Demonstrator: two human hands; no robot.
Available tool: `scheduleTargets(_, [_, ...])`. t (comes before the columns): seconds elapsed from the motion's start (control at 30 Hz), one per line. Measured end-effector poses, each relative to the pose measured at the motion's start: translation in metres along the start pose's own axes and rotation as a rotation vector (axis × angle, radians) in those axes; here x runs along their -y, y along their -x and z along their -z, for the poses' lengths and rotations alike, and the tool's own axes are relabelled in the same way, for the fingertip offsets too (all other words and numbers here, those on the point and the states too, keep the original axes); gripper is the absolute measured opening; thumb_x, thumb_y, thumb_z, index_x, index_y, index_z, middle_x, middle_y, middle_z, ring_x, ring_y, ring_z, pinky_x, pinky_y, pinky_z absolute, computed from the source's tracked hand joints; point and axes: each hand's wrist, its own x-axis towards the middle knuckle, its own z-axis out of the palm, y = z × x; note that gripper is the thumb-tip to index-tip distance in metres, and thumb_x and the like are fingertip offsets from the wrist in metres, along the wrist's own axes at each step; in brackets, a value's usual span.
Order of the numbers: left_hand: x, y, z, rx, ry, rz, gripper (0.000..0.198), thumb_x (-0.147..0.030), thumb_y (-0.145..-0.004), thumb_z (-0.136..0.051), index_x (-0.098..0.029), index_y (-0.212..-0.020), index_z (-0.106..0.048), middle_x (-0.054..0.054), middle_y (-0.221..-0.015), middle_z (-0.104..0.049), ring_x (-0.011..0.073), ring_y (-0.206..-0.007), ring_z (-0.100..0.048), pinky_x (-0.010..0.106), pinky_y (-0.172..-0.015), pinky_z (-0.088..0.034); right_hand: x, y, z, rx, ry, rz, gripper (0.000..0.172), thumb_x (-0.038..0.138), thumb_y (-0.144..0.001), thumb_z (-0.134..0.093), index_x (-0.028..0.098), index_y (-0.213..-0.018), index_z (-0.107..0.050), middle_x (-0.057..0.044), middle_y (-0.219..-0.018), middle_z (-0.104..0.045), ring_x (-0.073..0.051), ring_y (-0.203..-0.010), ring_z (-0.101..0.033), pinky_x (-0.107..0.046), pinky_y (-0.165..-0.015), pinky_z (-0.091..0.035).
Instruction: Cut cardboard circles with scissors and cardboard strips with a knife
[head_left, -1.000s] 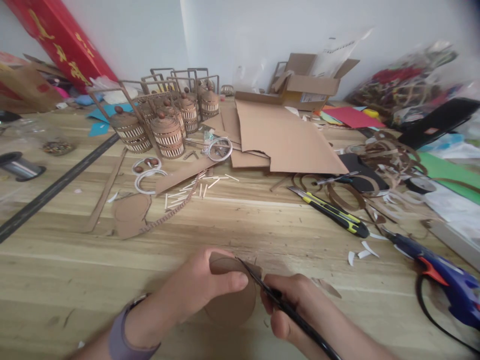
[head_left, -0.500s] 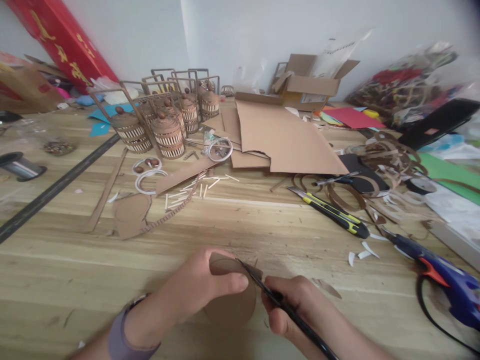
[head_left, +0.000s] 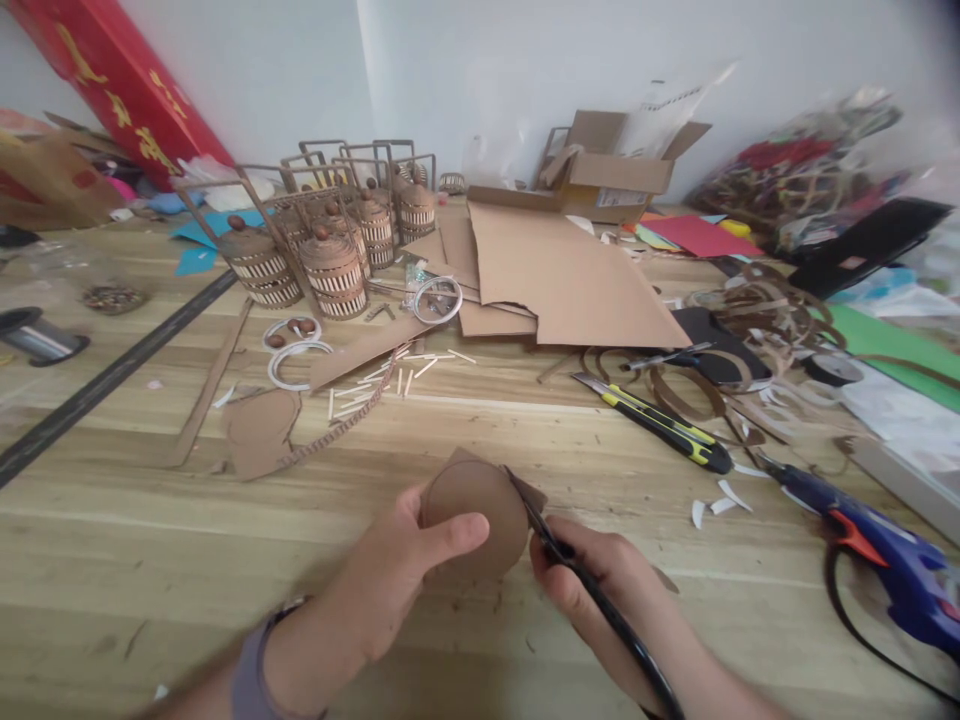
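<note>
My left hand [head_left: 409, 555] pinches a piece of brown cardboard [head_left: 487, 500], thumb on top and fingers hidden beneath. A round outline is drawn on the piece, and its right and lower edge is rounded along that line. In my right hand [head_left: 600, 575] is a pair of black-handled scissors [head_left: 551, 540]. Their blades lie at the upper right edge of the cardboard, where a small corner flap sticks out past them. How far the blades are apart cannot be made out.
A yellow-black utility knife [head_left: 660, 425] lies at the right, with a blue glue gun [head_left: 862, 540] beyond it. Cardboard sheets [head_left: 570, 280] and small lidded lantern-like baskets [head_left: 334, 270] stand behind. Thin sticks [head_left: 367, 385] and a cardboard offcut [head_left: 262, 430] lie at the left.
Both hands have moved up and away from me with the cardboard and scissors. The cardboard has turned, and more of its drawn circle shows now.
</note>
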Motion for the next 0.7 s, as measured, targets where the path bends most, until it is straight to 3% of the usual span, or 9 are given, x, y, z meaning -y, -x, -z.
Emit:
scheduleTargets(0.17, [0.005, 0.002, -0.003, -0.029, 0.118, -0.048, 0.039, -0.038, -0.069, -0.089, -0.018, -0.101, -0.077, 0.006, -0.097, -0.082, 0.0286, -0.101, -0.074, 0.039, -0.097, -0.053, 0.006, 0.001, -0.007, 0.029, -0.013, 0.007, 0.073, 0.092, -0.082, -0.035, 0.021, -0.071, -0.050, 0.005, -0.058, -0.043, -0.011, -0.052, -0.038, -0.024, -0.048, -0.027])
scheduleTargets(0.3, [0.005, 0.002, -0.003, -0.113, 0.085, -0.072, 0.031, -0.036, -0.068, -0.090, -0.018, -0.091, -0.080, 0.005, -0.089, -0.082, 0.0287, -0.096, -0.075, 0.038, -0.094, -0.054, 0.006, 0.003, -0.008, 0.061, -0.045, -0.022, 0.076, 0.094, -0.080, -0.036, 0.020, -0.072, -0.051, 0.005, -0.058, -0.042, -0.011, -0.052, -0.037, -0.024, -0.048, -0.027])
scheduleTargets(0.53, [0.010, 0.000, -0.002, -0.296, -0.036, -0.036, 0.049, -0.042, -0.059, -0.091, -0.019, -0.100, -0.077, 0.008, -0.101, -0.082, 0.0350, -0.109, -0.071, 0.042, -0.095, -0.053, -0.004, 0.005, -0.008, 0.099, -0.053, -0.034, 0.084, 0.100, -0.073, -0.032, 0.020, -0.080, -0.056, 0.004, -0.059, -0.045, -0.012, -0.053, -0.040, -0.023, -0.047, -0.028])
scheduleTargets(0.7, [0.013, 0.002, 0.000, -0.266, -0.104, -0.062, 0.049, -0.046, -0.064, -0.089, -0.018, -0.101, -0.077, 0.009, -0.105, -0.081, 0.0353, -0.110, -0.071, 0.044, -0.098, -0.052, -0.002, 0.006, -0.006, 0.098, -0.071, -0.018, 0.085, 0.099, -0.073, -0.033, 0.019, -0.082, -0.058, 0.004, -0.058, -0.045, -0.012, -0.052, -0.040, -0.023, -0.048, -0.028])
